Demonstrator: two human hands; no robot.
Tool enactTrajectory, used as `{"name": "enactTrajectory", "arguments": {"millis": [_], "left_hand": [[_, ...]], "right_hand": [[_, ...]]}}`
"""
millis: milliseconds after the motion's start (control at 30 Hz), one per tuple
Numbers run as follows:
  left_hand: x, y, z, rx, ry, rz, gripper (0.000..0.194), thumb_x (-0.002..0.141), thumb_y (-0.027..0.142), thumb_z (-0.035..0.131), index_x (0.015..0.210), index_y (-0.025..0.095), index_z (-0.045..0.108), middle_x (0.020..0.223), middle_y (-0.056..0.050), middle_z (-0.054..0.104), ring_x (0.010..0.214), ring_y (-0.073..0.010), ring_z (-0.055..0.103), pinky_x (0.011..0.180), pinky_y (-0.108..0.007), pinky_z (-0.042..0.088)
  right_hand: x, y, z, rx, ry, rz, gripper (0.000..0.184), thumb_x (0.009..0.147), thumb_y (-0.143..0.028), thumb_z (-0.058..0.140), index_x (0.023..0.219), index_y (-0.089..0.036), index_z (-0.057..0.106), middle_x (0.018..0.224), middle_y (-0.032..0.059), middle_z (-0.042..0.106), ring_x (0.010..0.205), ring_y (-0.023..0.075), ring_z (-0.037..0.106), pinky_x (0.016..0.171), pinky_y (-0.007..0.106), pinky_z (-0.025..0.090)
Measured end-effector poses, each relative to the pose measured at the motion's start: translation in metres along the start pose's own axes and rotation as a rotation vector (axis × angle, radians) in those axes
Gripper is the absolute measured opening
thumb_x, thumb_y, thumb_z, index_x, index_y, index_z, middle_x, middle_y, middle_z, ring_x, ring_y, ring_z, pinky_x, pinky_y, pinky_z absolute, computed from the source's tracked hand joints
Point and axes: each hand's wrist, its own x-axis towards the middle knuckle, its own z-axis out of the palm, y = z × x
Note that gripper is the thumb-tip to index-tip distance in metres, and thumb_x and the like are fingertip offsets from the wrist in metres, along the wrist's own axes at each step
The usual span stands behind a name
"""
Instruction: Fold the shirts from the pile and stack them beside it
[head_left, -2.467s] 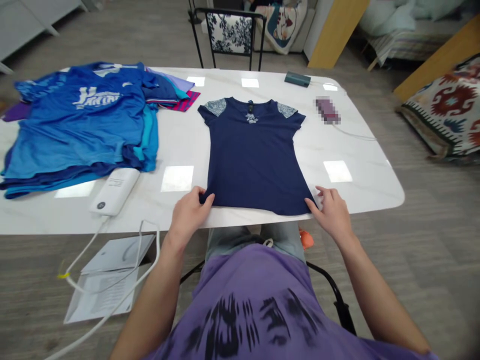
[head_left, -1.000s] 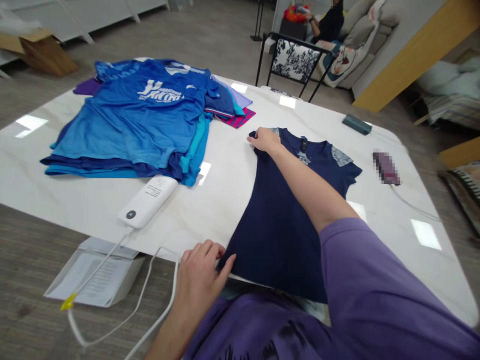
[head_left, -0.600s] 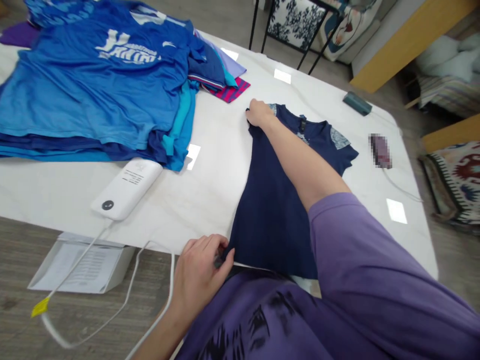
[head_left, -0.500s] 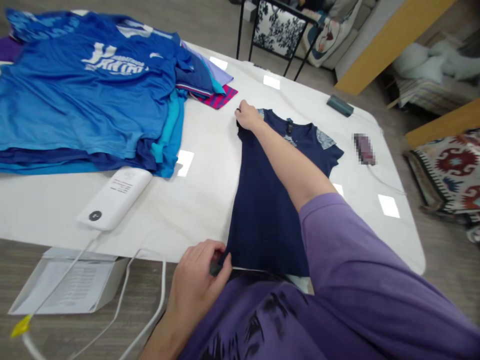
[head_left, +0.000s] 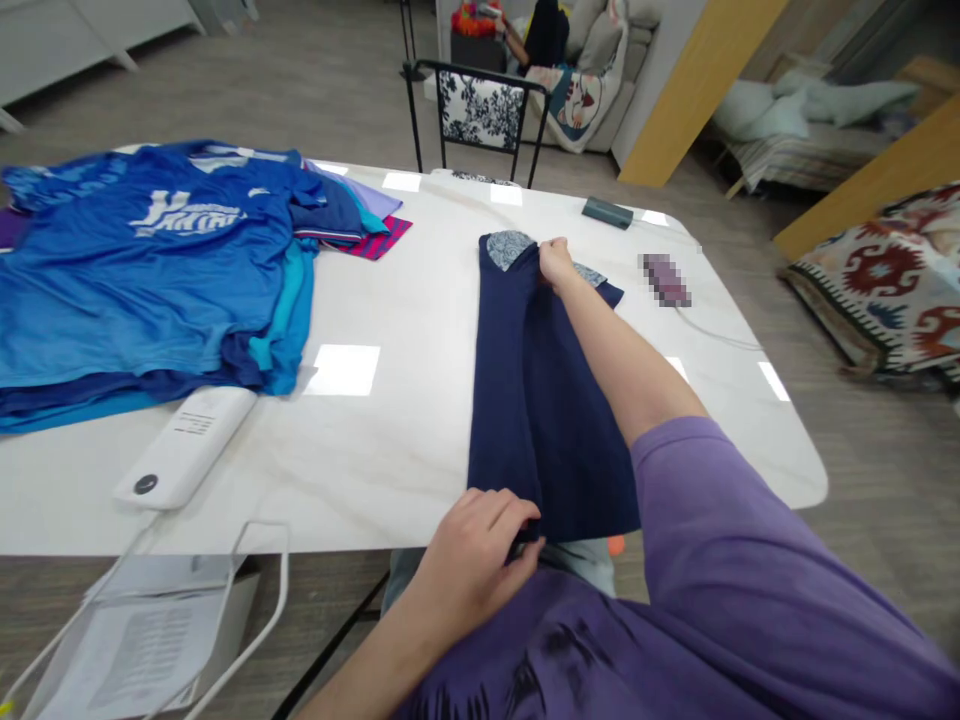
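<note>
A navy T-shirt (head_left: 577,420) with grey patterned shoulder patches lies on the white table, its left side folded over toward the middle. My right hand (head_left: 556,264) reaches across to the far end and pinches the folded edge near the shoulder. At the near hem, my left hand (head_left: 487,540) is closed on the other end of that folded edge, thumb and fingers together. Part of the shirt's right side is hidden beneath my right forearm.
Blue sports jerseys (head_left: 150,290) are piled on the left of the white table (head_left: 405,420). A white power bank (head_left: 187,450) with a cable sits before them. A dark case (head_left: 607,212) and a blurred-out phone-like object (head_left: 666,280) lie at right. A chair (head_left: 480,110) stands beyond.
Both hands have moved right with the shirt's left edge, folding that side over toward the middle. The camera view has shifted as well.
</note>
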Motion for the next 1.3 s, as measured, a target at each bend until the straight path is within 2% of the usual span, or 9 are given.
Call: {"name": "enactTrajectory", "arguments": {"millis": [167, 267, 433, 600, 733, 833, 967, 1133, 1300], "left_hand": [[0.022, -0.015, 0.019, 0.113, -0.008, 0.025, 0.021, 0.116, 0.027, 0.064, 0.133, 0.024, 0.076, 0.133, -0.007, 0.083, 0.130, -0.0248, 0.077, 0.113, -0.044, 0.061], [0.030, -0.030, 0.028, 0.285, -0.025, 0.007, 0.050, 0.116, 0.028, 0.061, 0.166, 0.024, 0.061, 0.173, -0.011, 0.062, 0.170, -0.0305, 0.049, 0.139, -0.053, 0.044], [0.024, -0.045, 0.040, 0.444, -0.186, 0.001, 0.089, 0.112, 0.053, 0.067, 0.186, 0.020, 0.031, 0.193, -0.013, 0.030, 0.180, -0.0379, 0.027, 0.145, -0.060, 0.034], [0.021, -0.043, 0.031, 0.475, -0.205, 0.036, 0.086, 0.111, 0.053, 0.067, 0.185, 0.021, 0.036, 0.191, -0.014, 0.036, 0.177, -0.0396, 0.033, 0.142, -0.060, 0.033], [0.044, -0.018, 0.036, 0.425, -0.196, 0.009, 0.062, 0.113, 0.038, 0.066, 0.170, 0.018, 0.055, 0.165, -0.020, 0.061, 0.152, -0.0376, 0.058, 0.126, -0.058, 0.045], [0.073, 0.016, 0.062, 0.340, -0.318, 0.121, 0.045, 0.113, 0.040, 0.067, 0.154, 0.021, 0.064, 0.136, -0.013, 0.071, 0.120, -0.0299, 0.068, 0.100, -0.047, 0.051], [0.100, 0.054, 0.116, 0.319, -0.408, 0.276, 0.043, 0.109, 0.054, 0.074, 0.138, 0.023, 0.066, 0.122, -0.009, 0.068, 0.109, -0.0280, 0.066, 0.087, -0.043, 0.047], [0.098, 0.064, 0.161, 0.411, -0.425, 0.256, 0.041, 0.113, 0.040, 0.070, 0.148, 0.021, 0.059, 0.122, -0.008, 0.070, 0.101, -0.0254, 0.068, 0.082, -0.042, 0.044], [0.096, 0.065, 0.159, 0.397, -0.477, 0.158, 0.008, 0.116, 0.024, 0.059, 0.121, 0.021, 0.064, 0.110, -0.007, 0.074, 0.098, -0.0248, 0.073, 0.080, -0.042, 0.046]], "right_hand": [[-0.035, 0.009, -0.016, -0.171, -0.032, -0.009, 0.059, 0.112, -0.042, 0.048, 0.163, -0.013, 0.058, 0.171, 0.0245, 0.053, 0.157, 0.0406, 0.055, 0.136, 0.066, 0.042], [-0.041, -0.004, -0.007, -0.196, -0.263, -0.168, 0.069, 0.115, -0.051, 0.045, 0.177, -0.021, 0.049, 0.185, 0.0141, 0.044, 0.173, 0.0378, 0.038, 0.143, 0.065, 0.032], [-0.039, -0.011, 0.025, -0.257, -0.504, -0.135, 0.091, 0.112, -0.075, 0.045, 0.185, -0.021, 0.040, 0.194, 0.0093, 0.024, 0.182, 0.0367, 0.018, 0.149, 0.061, 0.012], [-0.029, 0.001, 0.024, -0.219, -0.488, -0.141, 0.093, 0.113, -0.081, 0.035, 0.186, -0.023, 0.037, 0.192, 0.0106, 0.030, 0.180, 0.0366, 0.025, 0.148, 0.061, 0.017], [-0.024, 0.042, -0.028, -0.279, -0.153, 0.027, 0.089, 0.116, -0.079, 0.025, 0.177, -0.017, 0.045, 0.178, 0.0233, 0.047, 0.168, 0.0452, 0.041, 0.138, 0.071, 0.031], [-0.033, 0.090, -0.083, -0.377, -0.022, 0.282, 0.087, 0.115, -0.077, 0.033, 0.166, -0.010, 0.054, 0.172, 0.0315, 0.047, 0.162, 0.0506, 0.044, 0.133, 0.075, 0.034], [-0.052, 0.136, -0.128, -0.394, -0.112, 0.513, 0.079, 0.110, -0.069, 0.053, 0.157, -0.007, 0.061, 0.173, 0.0341, 0.043, 0.162, 0.0517, 0.044, 0.132, 0.073, 0.037], [-0.062, 0.148, -0.119, -0.313, -0.173, 0.475, 0.062, 0.103, -0.062, 0.065, 0.141, -0.014, 0.073, 0.166, 0.0269, 0.054, 0.150, 0.0454, 0.058, 0.129, 0.066, 0.045], [-0.060, 0.144, -0.101, -0.196, -0.118, 0.332, 0.062, 0.104, -0.054, 0.067, 0.153, -0.017, 0.063, 0.150, 0.0228, 0.068, 0.141, 0.0427, 0.064, 0.124, 0.067, 0.049]]}}
